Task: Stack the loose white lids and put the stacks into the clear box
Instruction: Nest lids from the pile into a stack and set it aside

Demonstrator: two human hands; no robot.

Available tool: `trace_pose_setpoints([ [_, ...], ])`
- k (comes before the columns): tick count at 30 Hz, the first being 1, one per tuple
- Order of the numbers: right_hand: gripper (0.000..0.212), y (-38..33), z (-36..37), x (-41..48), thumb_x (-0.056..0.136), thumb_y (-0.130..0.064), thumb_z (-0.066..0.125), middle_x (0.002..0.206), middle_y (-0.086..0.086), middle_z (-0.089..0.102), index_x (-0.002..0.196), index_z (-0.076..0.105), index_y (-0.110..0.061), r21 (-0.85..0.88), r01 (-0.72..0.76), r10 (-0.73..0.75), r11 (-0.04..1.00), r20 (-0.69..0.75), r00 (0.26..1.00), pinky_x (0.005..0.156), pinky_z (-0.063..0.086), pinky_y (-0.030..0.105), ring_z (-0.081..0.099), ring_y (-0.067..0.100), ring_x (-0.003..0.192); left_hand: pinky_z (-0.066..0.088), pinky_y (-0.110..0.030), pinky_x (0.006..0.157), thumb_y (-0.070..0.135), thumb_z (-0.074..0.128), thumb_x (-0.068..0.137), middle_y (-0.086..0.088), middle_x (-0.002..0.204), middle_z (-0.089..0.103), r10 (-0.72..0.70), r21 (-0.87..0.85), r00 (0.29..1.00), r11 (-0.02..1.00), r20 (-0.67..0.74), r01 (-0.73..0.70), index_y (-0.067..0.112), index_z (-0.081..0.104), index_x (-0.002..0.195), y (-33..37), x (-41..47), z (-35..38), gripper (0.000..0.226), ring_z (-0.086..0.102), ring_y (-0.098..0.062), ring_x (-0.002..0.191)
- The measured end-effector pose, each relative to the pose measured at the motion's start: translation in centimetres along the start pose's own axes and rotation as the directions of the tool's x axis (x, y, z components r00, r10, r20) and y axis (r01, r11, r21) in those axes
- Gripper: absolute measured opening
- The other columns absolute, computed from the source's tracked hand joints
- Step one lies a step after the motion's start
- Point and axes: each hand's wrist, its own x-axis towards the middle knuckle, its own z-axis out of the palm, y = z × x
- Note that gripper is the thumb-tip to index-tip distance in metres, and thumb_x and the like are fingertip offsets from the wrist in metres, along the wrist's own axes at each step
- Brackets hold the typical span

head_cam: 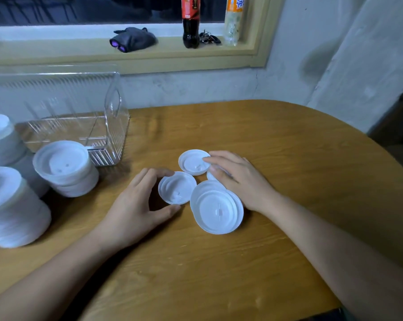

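The left hand (135, 205) curls thumb and fingers round a small round white plastic lid (177, 187). The right hand (237, 179) rests flat on another small white lid (192, 162). The ribbed clear plastic box (117, 135) stands beyond the left hand. Pressed, the light lids may skid apart.

Bare hands, left hand (135, 206), right hand (238, 180), and bare forearms (335, 239).

lid (209, 176) half-hidden under right hand (238, 180), stacks (9, 205) edge-cropped
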Motion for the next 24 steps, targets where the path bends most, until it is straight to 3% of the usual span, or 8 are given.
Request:
trace_pose_setpoints([
  [4, 0.035, -0.4, -0.8, -0.5, 0.116, -0.040, 0.045, 0.159, -0.021, 0.049, 0.144, 0.066, -0.035, 0.036, -0.042, 0.045, 0.998, -0.092, 0.995, 0.124, 0.027, 0.042, 0.044, -0.002, 0.145, 0.044, -0.024, 0.109, 0.038, 0.089, 0.085, 0.025, 0.136, 0.055, 0.008, -0.014, 1.000, 1.000, 0.004, -0.008, 0.036, 0.054, 0.140, 0.0, 0.1, 0.1, 0.065, 0.056, -0.006, 0.132],
  [10, 0.031, -2.1, -1.5, -3.7, 0.115, -0.030, 0.047, 0.144, -0.015, 0.062, 0.133, 0.073, -0.024, 0.132, 0.003, 0.036, 0.991, -0.294, 0.955, 0.114, 0.044, 0.047, 0.057, 0.010, 0.136, 0.044, -0.021, 0.110, 0.048, 0.090, 0.082, 0.024, 0.139, 0.056, 0.013, -0.038, 1.000, 0.999, 0.006, -0.013, 0.036, 0.052, 0.141, 0.0, 0.1, 0.1, 0.072, 0.056, -0.004, 0.135],
  [13, 0.030, -3.6, -1.6, -6.0, 0.112, -0.034, 0.053, 0.139, -0.014, 0.063, 0.131, 0.071, -0.021, 0.058, 0.042, -0.023, 0.997, -0.293, 0.956, 0.112, 0.041, 0.042, 0.057, 0.012, 0.132, 0.041, -0.015, 0.110, 0.054, 0.090, 0.080, 0.031, 0.143, 0.053, 0.005, -0.051, 1.000, 0.999, 0.009, -0.005, 0.037, 0.046, 0.147, 0.2, 0.4, 0.3, 0.081, 0.053, 0.003, 0.136],
  [15, 0.031, -4.3, -1.6, -7.4, 0.110, -0.037, 0.056, 0.136, -0.013, 0.063, 0.130, 0.070, -0.020, 0.015, 0.071, -0.065, 0.997, -0.277, 0.959, 0.109, 0.041, 0.041, 0.058, 0.014, 0.129, 0.043, -0.022, 0.111, 0.053, 0.089, 0.081, 0.032, 0.145, 0.053, -0.008, -0.050, 1.000, 0.999, 0.008, 0.008, 0.037, 0.045, 0.149, 0.3, 0.4, 0.4, 0.083, 0.054, 0.003, 0.136],
  [24, 0.033, -5.9, -1.0, -11.6, 0.098, -0.040, 0.076, 0.137, -0.005, 0.061, 0.123, 0.075, -0.018, -0.143, 0.156, -0.187, 0.977, -0.233, 0.954, 0.102, 0.043, 0.045, 0.059, 0.017, 0.126, 0.042, -0.017, 0.111, 0.042, 0.095, 0.076, 0.021, 0.143, 0.055, -0.015, -0.056, 1.000, 0.998, -0.003, 0.014, 0.033, 0.047, 0.150, 0.3, -1.7, -0.5, 0.089, 0.052, 0.002, 0.137],
])
